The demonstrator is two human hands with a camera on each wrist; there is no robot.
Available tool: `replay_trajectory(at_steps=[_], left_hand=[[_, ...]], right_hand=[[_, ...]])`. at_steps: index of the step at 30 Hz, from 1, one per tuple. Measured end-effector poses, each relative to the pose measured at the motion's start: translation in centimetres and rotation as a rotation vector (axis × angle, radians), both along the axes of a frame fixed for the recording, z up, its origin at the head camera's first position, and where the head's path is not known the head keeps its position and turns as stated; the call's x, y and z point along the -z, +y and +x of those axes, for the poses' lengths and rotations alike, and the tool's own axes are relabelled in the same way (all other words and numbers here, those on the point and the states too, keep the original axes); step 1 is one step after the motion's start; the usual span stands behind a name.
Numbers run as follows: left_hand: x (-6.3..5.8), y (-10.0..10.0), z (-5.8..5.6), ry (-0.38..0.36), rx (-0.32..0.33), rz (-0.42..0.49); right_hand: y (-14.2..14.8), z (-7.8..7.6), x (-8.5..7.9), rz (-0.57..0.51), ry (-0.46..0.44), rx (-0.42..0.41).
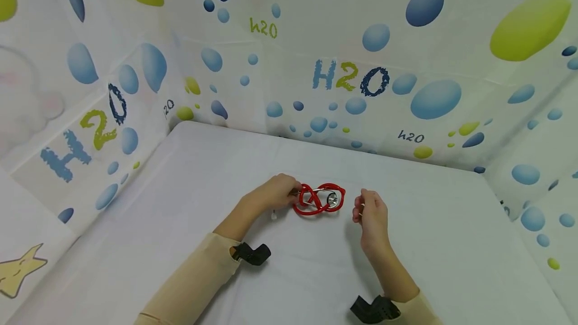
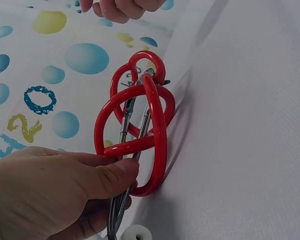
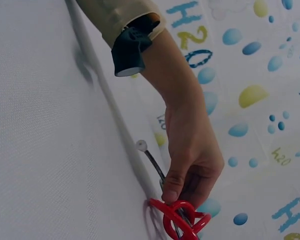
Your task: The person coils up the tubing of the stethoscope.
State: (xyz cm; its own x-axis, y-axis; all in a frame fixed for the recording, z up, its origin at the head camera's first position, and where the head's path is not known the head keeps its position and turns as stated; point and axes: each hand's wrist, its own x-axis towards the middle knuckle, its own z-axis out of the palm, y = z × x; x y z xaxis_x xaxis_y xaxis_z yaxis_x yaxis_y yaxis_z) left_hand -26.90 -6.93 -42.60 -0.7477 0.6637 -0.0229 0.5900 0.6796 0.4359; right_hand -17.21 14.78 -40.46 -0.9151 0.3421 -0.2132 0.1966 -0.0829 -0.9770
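A red stethoscope [image 1: 323, 208] with its tubing looped in coils is held over the white table by my left hand [image 1: 276, 193]. The thumb and fingers of this hand pinch the metal ear tubes [image 2: 121, 207], as the left wrist view shows. A white ear tip [image 3: 141, 145] sticks out behind the hand in the right wrist view. The round silver chest piece [image 1: 332, 199] lies among the coils at the right. To the right of the stethoscope and apart from it, my right hand [image 1: 374, 214] hovers with loosely curled fingers and holds nothing.
A white cloth covers the table [image 1: 451, 224]. Behind and beside it hang white curtains [image 1: 298, 84] printed with blue and green drops and H2O lettering. Black straps [image 1: 253, 255] sit at both wrists, over beige sleeves [image 1: 194, 275].
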Motion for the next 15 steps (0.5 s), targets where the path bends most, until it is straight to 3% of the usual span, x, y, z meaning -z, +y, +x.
replay_trajectory(at_steps=[7, 15], left_hand=[[-0.24, -0.11, 0.31, 0.006, -0.046, -0.009], [-0.57, -0.11, 0.49, -0.006, -0.107, -0.006]], right_hand=[[-0.05, 0.14, -0.10, 0.013, 0.008, -0.022], [-0.22, -0.25, 0.03, 0.029, -0.043, -0.007]])
